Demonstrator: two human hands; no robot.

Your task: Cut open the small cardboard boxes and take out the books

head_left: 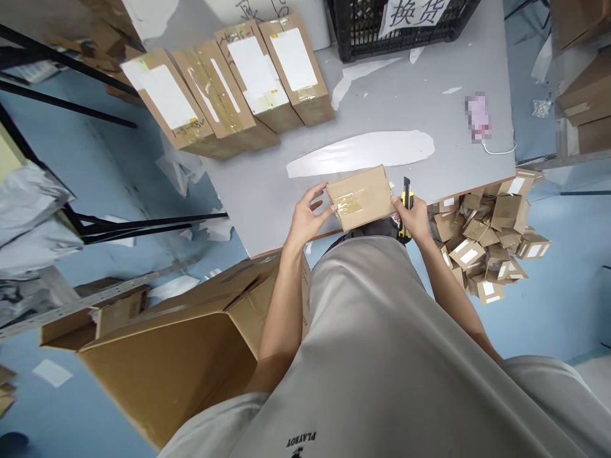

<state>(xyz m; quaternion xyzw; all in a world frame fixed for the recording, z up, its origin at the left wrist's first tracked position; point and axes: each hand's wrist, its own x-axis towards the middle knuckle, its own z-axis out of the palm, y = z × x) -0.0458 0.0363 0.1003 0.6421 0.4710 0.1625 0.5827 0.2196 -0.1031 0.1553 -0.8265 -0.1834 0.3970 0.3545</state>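
Observation:
A small brown cardboard box [370, 198] with clear tape across one end is held over the table's front edge, close to my body. My left hand [310, 216] grips its left end, thumb on top and fingers at the far side. In my right hand [414, 217] is a yellow and black utility knife [406, 198], its dark blade out and pointing away from me. The thumb of that same hand touches the box's right end.
Several taped boxes [248, 76] with white labels stand at the table's back left. Behind is a black crate [405, 32]; a phone with a cable [478, 117] lies right. Small boxes [487, 235] pile on the floor at right; a large open carton [167, 356] stands left.

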